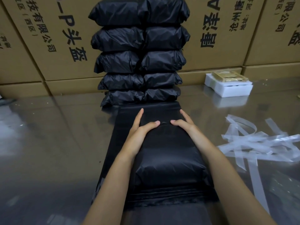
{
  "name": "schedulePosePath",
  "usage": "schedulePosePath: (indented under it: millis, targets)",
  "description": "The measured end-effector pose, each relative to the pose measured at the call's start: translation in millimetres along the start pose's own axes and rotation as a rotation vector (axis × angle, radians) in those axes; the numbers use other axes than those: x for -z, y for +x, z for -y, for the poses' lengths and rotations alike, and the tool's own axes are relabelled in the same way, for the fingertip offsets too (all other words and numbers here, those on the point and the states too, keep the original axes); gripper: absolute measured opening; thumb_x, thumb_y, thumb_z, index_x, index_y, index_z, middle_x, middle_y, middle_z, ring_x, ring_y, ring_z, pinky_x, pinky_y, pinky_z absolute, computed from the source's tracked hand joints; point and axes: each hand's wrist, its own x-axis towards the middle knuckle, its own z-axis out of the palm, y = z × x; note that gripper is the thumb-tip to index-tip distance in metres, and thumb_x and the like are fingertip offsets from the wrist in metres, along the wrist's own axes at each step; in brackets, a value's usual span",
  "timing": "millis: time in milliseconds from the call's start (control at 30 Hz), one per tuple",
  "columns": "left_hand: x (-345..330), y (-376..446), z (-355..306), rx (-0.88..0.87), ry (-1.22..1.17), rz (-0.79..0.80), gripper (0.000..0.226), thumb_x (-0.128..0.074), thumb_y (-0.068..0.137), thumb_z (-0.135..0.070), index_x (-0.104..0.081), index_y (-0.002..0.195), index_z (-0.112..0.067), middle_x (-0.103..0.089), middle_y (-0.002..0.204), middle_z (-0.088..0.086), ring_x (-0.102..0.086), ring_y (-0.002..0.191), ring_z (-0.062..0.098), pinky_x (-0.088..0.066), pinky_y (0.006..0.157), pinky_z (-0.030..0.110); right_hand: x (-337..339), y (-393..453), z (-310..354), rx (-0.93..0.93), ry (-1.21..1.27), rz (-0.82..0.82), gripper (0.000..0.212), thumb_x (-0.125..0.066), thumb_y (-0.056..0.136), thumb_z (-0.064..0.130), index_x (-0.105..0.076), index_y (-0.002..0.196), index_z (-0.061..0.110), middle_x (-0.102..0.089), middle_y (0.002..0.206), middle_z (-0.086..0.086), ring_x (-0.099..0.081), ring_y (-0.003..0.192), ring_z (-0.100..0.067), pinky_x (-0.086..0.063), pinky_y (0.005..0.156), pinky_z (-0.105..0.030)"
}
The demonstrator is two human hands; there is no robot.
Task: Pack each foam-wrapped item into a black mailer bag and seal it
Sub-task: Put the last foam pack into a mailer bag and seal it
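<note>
From the head view, a filled black mailer bag (168, 153) is lying on a pile of flat bags (113, 159) in the middle of the shiny table (48, 151), right in front of the person, with its far flap (155, 112) stretching out flat toward the stacked packed bags (139, 62). The left hand (140, 130) and the right hand (185, 126) are flanking the bag's far end, fingers straight along its sides and thumbs pressing down on top, nearly meeting in the middle, so both hands are spread rather than closed. The film is looking thin, glossy and probably slippery, while the block inside seems firm and light, so pressing flat and taking the bag by its two long sides should be serving better than pinching the loose plastic. One more foam-wrapped item (228, 86) is waiting at the far right, near the cardboard boxes (227, 38), and peeled clear strips (259, 143) are lying to the right
</note>
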Motion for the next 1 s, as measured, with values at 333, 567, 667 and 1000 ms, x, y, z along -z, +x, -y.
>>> schedulePosePath:
  millis: [333,567,667,1000]
  targets:
    - [1,1,2,-0.027,-0.112,-0.025,0.073,-0.078,0.077,-0.042,-0.043,0.139,-0.057,-0.059,0.1,-0.035,-0.067,0.091,-0.005,-0.049,0.073,0.018,-5,20,1,-0.017,-0.031,-0.084,0.068,-0.061,0.096,0.011,-0.031,0.156,0.021,-0.036,0.128,0.009,-0.048,0.088,0.004,-0.038,0.053,0.001]
    - [2,4,7,-0.066,-0.144,-0.02,0.072,-0.078,0.079,-0.042,-0.044,0.141,-0.053,-0.05,0.114,-0.031,-0.058,0.107,-0.002,-0.048,0.082,0.021,-3,18,1,-0.01,-0.048,-0.113,0.063,-0.058,0.098,0.009,-0.034,0.155,0.018,-0.036,0.128,0.008,-0.039,0.109,-0.002,-0.038,0.055,0.003]
    - [0,0,4,-0.058,-0.118,-0.061,0.077,-0.079,0.078,-0.044,-0.04,0.144,-0.048,-0.047,0.109,-0.032,-0.058,0.089,-0.018,-0.046,0.067,0.008,-4,19,2,-0.012,-0.055,-0.103,0.062,-0.058,0.098,0.009,-0.034,0.154,0.017,-0.038,0.13,0.007,-0.04,0.111,-0.003,-0.038,0.055,0.003]
    - [47,-25,-4,0.232,-0.005,-0.02,0.058,-0.082,0.065,-0.061,-0.072,0.109,-0.024,-0.073,0.102,-0.001,-0.07,0.089,0.016,-0.056,0.074,0.032,1,-26,8,-0.012,0.003,-0.09,0.063,-0.069,0.083,0.056,-0.047,0.143,0.05,-0.048,0.15,0.012,-0.051,0.126,-0.01,-0.041,0.085,-0.024]
